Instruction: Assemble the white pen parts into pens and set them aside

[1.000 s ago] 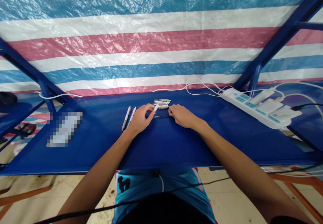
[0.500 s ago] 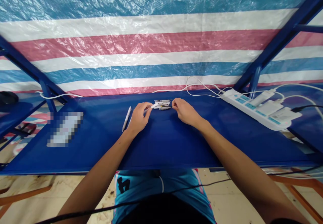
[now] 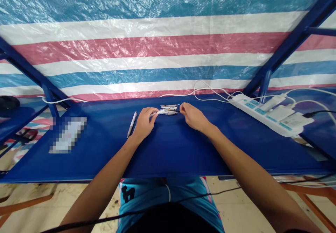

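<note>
My left hand [image 3: 144, 123] is closed on a white pen [image 3: 161, 111], whose visible end points right over a small pile of pens [image 3: 172, 108] on the blue table. Several slim white and grey pens lie there roughly side by side. At the pile's right end is my right hand [image 3: 193, 116], its fingers curled and pinched together; whatever may be between the fingertips is hidden. Left of my left wrist, a single white pen [image 3: 132, 124] lies slantwise on the table.
A white power strip [image 3: 262, 114] with plugged-in adapters lies at the right. Thin white cables [image 3: 210, 89] run along the back edge by the striped sheet [image 3: 162, 47]. A blurred-out flat object [image 3: 68, 135] rests at the left, and blue frame posts rise on both sides.
The pen in my left hand has dipped slightly closer to the pile. Both hands stay almost in place, the right shifting very slightly.
</note>
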{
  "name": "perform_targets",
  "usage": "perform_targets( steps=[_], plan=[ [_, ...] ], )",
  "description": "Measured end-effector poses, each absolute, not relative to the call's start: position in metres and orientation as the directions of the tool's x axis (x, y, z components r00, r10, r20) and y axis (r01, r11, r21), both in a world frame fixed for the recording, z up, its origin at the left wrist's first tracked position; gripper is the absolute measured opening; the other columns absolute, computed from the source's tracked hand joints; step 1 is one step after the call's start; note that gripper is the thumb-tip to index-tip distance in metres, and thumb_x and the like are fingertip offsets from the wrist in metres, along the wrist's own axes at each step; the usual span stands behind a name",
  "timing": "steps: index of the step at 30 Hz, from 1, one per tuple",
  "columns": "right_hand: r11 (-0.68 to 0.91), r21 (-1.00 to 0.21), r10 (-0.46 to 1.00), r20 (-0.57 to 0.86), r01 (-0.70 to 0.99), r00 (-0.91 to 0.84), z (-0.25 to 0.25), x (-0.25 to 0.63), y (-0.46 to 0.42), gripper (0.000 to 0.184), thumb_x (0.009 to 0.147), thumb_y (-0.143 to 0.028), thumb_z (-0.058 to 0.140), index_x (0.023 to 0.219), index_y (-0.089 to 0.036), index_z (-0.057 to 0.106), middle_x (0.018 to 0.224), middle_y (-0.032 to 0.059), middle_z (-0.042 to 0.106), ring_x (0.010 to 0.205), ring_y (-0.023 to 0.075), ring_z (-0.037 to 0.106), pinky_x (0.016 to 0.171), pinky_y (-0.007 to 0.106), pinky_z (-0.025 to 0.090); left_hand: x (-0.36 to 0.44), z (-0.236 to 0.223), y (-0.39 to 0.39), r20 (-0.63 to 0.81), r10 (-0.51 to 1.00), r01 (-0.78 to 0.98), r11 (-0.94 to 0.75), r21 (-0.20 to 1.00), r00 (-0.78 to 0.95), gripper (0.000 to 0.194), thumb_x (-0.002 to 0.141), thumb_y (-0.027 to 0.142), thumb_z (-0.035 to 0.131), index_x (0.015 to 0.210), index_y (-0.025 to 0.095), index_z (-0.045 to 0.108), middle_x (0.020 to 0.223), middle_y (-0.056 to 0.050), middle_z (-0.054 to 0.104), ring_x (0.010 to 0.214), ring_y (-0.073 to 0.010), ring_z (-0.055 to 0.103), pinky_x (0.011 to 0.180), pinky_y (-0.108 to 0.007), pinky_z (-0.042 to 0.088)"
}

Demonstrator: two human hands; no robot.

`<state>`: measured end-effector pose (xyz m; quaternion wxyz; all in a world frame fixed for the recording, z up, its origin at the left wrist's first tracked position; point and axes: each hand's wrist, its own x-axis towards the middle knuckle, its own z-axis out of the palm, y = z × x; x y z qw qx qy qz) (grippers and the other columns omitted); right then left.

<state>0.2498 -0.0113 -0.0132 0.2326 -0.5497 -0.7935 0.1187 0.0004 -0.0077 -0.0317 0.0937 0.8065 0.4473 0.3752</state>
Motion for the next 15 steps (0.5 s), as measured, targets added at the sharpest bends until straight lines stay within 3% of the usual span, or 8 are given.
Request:
perform_targets(
  steps=[6,15],
  plan=[
    [0.406,-0.443,0.913,0.231,0.799,-0.335,-0.017,0.250,-0.011,0.012,0.098,-0.016,0.044,0.093,-0.023,0.052,0.092,0.0079,0.065,0.077,0.0217,0.058,0.070,0.031,0.041,0.000,-0.031,-0.008,0.509,0.790,0.641,-0.592,0.488,0.342,0.019,0.101,0.025,0.053,0.106,0.022,0.071,0.099,-0.006,0.074,0.097,-0.0251,0.064,0.092,-0.038,0.053],
    [0.540,-0.557,0.838,0.286,0.631,-0.465,-0.024,0.246,-0.009,0.014,0.092,-0.012,0.046,0.086,-0.023,0.051,0.093,0.0070,0.065,0.078,0.0200,0.057,0.076,0.031,0.045,0.003,-0.031,-0.011,0.460,0.773,0.579,-0.633,0.514,0.437,0.021,0.102,0.028,0.054,0.105,0.022,0.074,0.104,-0.008,0.076,0.102,-0.0264,0.066,0.097,-0.042,0.053]
  ],
)
